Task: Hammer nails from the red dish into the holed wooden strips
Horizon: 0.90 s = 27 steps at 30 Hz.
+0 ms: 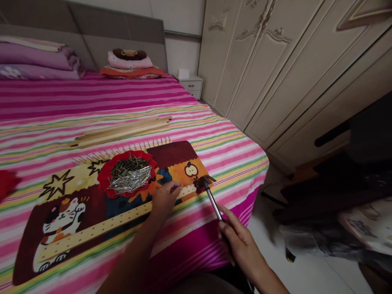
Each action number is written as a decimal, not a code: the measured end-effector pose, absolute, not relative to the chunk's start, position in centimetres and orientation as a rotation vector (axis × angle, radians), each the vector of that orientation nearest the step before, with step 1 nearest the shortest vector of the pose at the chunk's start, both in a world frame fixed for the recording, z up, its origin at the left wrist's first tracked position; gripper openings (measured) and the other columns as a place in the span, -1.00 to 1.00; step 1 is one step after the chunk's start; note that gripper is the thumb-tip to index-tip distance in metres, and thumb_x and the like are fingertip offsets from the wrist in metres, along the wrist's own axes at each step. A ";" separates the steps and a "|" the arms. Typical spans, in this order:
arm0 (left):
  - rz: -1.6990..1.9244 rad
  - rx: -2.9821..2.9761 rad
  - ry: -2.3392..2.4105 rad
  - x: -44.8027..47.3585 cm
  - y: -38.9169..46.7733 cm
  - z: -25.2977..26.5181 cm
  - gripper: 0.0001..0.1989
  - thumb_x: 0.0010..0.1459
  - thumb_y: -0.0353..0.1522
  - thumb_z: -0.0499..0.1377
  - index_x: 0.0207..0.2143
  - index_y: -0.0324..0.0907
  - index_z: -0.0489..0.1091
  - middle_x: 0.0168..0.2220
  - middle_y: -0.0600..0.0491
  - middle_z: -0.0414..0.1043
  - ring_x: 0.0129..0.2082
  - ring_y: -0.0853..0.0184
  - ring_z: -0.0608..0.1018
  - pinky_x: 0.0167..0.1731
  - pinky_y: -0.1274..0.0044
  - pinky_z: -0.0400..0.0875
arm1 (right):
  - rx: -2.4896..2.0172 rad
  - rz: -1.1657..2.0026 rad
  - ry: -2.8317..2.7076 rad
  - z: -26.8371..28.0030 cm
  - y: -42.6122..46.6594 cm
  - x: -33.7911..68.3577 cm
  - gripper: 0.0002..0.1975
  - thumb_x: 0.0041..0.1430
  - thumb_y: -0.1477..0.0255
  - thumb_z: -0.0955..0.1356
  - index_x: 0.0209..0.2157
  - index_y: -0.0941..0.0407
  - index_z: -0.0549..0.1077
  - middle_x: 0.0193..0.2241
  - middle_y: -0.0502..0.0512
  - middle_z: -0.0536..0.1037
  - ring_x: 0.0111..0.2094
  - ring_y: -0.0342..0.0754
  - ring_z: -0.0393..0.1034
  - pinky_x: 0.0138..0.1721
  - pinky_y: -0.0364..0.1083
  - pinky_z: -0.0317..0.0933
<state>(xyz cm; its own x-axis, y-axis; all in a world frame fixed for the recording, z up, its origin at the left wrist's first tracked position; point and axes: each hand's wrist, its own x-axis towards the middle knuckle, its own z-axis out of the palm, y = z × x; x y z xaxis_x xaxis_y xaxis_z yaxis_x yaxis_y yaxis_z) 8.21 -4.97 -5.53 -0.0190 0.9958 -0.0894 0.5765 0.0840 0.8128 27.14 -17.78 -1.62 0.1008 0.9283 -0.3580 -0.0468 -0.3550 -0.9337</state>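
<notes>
My right hand [239,234] is wrapped round the handle of a claw hammer [212,201], whose dark head sits just above the right end of a pale wooden strip [122,220]. Rows of small dark holes or marks run along the strip, which lies on a patterned mat [88,214]. Over the strip, left of the hammer head, my left hand [165,198] is closed in a pinch; what its fingertips hold is too small to make out. Beyond that hand, a red scalloped bowl [103,173] holds many nails [130,173], some dark, some silvery.
Behind the bowl, thin nails stand up in a row from another strip [159,142]. More wooden strips [122,131] lie farther back on the striped bedspread [208,139]. A red object [7,183] is at the left edge. Wardrobe doors [245,61] rise beyond the bed's right side.
</notes>
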 end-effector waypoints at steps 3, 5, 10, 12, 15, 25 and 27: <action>0.789 1.704 1.669 8.1 -5.0 -6.0 -0.83 0.03 -0.29 0.07 -0.44 -0.11 0.44 -0.41 0.14 0.47 -0.41 0.41 0.45 -0.35 0.55 0.25 | -1.490 1.409 -0.930 -1.2 -17.7 27.1 -0.52 0.18 0.25 0.25 0.11 0.10 0.24 -0.61 -0.14 0.31 -0.79 -0.30 0.01 -0.79 -0.25 -0.15; 0.806 1.786 1.658 8.0 -5.1 -6.2 -0.83 0.05 -0.31 0.06 -0.44 -0.11 0.44 -0.39 0.13 0.45 -0.38 0.41 0.45 -0.33 0.56 0.25 | -1.482 1.421 -0.935 -0.9 -17.6 27.0 -0.53 0.19 0.26 0.24 0.12 0.09 0.23 -0.60 -0.14 0.31 -0.78 -0.30 0.01 -0.78 -0.24 -0.14; 0.811 1.883 1.680 8.2 -5.5 -6.3 -0.83 0.09 -0.33 0.05 -0.44 -0.12 0.43 -0.39 0.10 0.43 -0.34 0.39 0.44 -0.31 0.55 0.25 | -1.480 1.482 -0.994 -0.2 -16.9 26.6 -0.50 0.19 0.27 0.23 0.16 0.04 0.19 -0.55 -0.11 0.31 -0.75 -0.27 0.03 -0.77 -0.23 -0.12; 0.808 1.915 1.687 8.2 -5.6 -6.3 -0.83 0.10 -0.34 0.05 -0.45 -0.13 0.43 -0.40 0.10 0.43 -0.34 0.39 0.44 -0.31 0.55 0.24 | -1.481 1.490 -1.093 0.1 -16.5 26.4 -0.54 0.21 0.29 0.21 0.15 0.04 0.22 -0.55 -0.10 0.30 -0.71 -0.25 0.05 -0.73 -0.23 -0.09; 0.802 1.961 1.690 8.4 -5.7 -6.3 -0.83 0.11 -0.34 0.06 -0.44 -0.14 0.42 -0.39 0.09 0.43 -0.34 0.39 0.44 -0.30 0.55 0.24 | -1.449 1.426 -1.267 0.5 -16.1 26.1 -0.57 0.25 0.33 0.19 0.14 0.03 0.23 -0.57 -0.10 0.27 -0.60 -0.20 0.09 -0.60 -0.20 0.00; 0.754 2.009 1.709 8.6 -5.6 -6.5 -0.83 0.12 -0.36 0.05 -0.41 -0.14 0.44 -0.39 0.06 0.43 -0.32 0.35 0.44 -0.30 0.52 0.25 | -1.479 1.359 -1.378 0.1 -15.6 25.7 -0.56 0.23 0.33 0.18 0.13 0.08 0.26 -0.58 -0.10 0.24 -0.58 -0.17 0.06 -0.55 -0.18 0.02; 0.779 1.980 1.694 8.7 -5.7 -6.5 -0.84 0.10 -0.37 0.06 -0.38 -0.13 0.44 -0.37 0.06 0.44 -0.31 0.36 0.45 -0.27 0.52 0.27 | -1.499 1.345 -1.306 0.4 -15.8 25.9 -0.55 0.22 0.29 0.20 0.13 0.04 0.26 -0.54 -0.08 0.30 -0.54 -0.16 0.14 -0.51 -0.18 0.08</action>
<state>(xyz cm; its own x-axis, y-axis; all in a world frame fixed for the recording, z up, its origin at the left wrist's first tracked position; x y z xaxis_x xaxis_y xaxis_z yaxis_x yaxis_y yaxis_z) 8.72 -5.72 -6.53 0.1011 0.9844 0.1439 0.7502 -0.1704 0.6389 25.85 -15.75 0.38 -0.0600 0.9687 -0.2408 0.2117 -0.2234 -0.9515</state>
